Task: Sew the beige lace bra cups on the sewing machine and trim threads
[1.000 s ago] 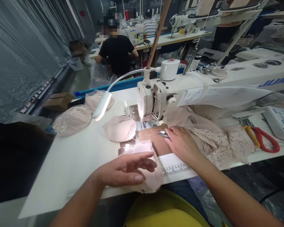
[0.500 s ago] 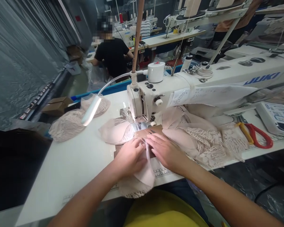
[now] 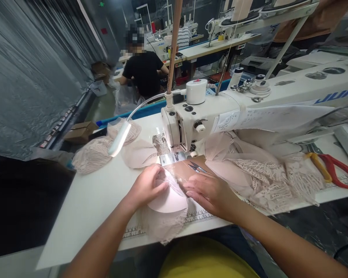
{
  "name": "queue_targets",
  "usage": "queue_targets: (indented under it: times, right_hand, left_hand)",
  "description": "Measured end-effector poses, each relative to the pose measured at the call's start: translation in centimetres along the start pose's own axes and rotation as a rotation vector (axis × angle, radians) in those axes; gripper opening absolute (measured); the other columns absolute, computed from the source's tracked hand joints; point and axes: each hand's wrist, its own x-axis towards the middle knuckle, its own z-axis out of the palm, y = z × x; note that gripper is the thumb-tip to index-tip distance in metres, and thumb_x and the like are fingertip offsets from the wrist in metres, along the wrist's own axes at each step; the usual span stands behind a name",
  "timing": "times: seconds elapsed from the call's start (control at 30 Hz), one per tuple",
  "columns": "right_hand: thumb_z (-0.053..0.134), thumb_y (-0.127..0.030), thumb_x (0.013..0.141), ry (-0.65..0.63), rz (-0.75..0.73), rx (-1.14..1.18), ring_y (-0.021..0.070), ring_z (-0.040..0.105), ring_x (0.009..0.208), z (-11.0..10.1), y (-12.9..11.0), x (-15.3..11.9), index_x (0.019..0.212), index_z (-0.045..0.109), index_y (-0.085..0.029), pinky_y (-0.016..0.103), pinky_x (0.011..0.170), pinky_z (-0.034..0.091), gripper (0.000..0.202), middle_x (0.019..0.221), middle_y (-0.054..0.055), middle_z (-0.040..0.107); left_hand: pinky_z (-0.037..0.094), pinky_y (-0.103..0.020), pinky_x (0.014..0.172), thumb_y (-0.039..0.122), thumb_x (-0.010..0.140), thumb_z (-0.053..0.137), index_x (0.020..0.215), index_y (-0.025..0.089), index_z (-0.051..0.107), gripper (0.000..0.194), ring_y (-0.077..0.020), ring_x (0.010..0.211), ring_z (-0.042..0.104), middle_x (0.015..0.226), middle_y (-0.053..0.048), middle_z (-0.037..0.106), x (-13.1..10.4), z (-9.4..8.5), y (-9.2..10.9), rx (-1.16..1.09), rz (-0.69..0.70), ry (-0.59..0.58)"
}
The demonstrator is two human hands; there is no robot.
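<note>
My left hand (image 3: 147, 185) pinches the upper left edge of a pale pink fabric cup (image 3: 168, 199), which lies at the table's front edge with lace hanging below it. Small dark-tipped thread snips (image 3: 197, 168) stick out from under the fingers of my right hand (image 3: 210, 193), which is closed round them beside the cup's right edge. Just beyond both hands are the needle area and metal plate (image 3: 172, 158) of a white sewing machine (image 3: 188, 119). Another pale cup (image 3: 140, 154) lies left of the plate.
Lace cups (image 3: 92, 155) lie at the back left under a lamp (image 3: 120, 139). Heaped lace fabric (image 3: 261, 173) and red-handled scissors (image 3: 340, 172) are on the right. A person in black (image 3: 143, 71) sits beyond the table.
My hands have moved apart, my left hand going left with the fabric. The cup is now spread flatter, and more of the snips shows at my right hand. The view has shifted slightly.
</note>
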Motion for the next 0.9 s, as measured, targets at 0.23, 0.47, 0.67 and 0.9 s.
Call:
queue_targets:
  times: [0.23,0.47,0.67,0.9]
  right_hand:
    - [0.044,-0.025,0.093,-0.144,0.08,-0.015,0.0171,0.052,0.078,-0.1,-0.2,1.9,0.09,0.064,-0.017,0.029,0.07,0.039,0.022,0.086,0.007,0.059]
    - [0.052,-0.024,0.089,-0.333,0.221,-0.175,0.0169,0.051,0.077,0.6,1.9,4.3,0.085,0.065,-0.016,0.027,0.065,0.035,0.016,0.082,0.005,0.057]
    - [0.05,-0.018,0.089,-0.248,0.205,-0.279,0.0149,0.049,0.073,2.3,3.3,4.0,0.072,0.063,-0.017,0.027,0.063,0.032,0.021,0.077,0.003,0.056]
    - [0.052,-0.012,0.085,-0.164,0.211,-0.257,0.0142,0.047,0.071,2.7,3.8,3.7,0.075,0.063,-0.017,0.028,0.064,0.034,0.015,0.078,0.003,0.057]
  left_hand:
    - [0.046,-0.035,0.092,0.026,0.076,0.063,0.122,0.016,0.05,0.049,-0.0247,0.108,0.057,0.119,-0.01,0.058,3.0,1.9,-2.5,-0.402,-0.046,-0.028]
    - [0.048,-0.027,0.073,0.022,0.077,0.058,0.116,0.015,0.053,0.04,-0.0182,0.082,0.062,0.09,-0.004,0.066,5.4,2.2,-1.6,-0.32,0.051,-0.104]
    - [0.045,-0.024,0.065,0.019,0.081,0.047,0.107,0.013,0.056,0.028,-0.0146,0.069,0.06,0.078,-0.002,0.064,6.7,0.7,-2.2,-0.111,0.022,-0.018]
    - [0.046,-0.029,0.066,0.019,0.089,0.041,0.1,0.018,0.06,0.022,-0.0194,0.076,0.058,0.084,-0.006,0.06,4.3,-0.8,1.3,0.405,0.153,0.117]
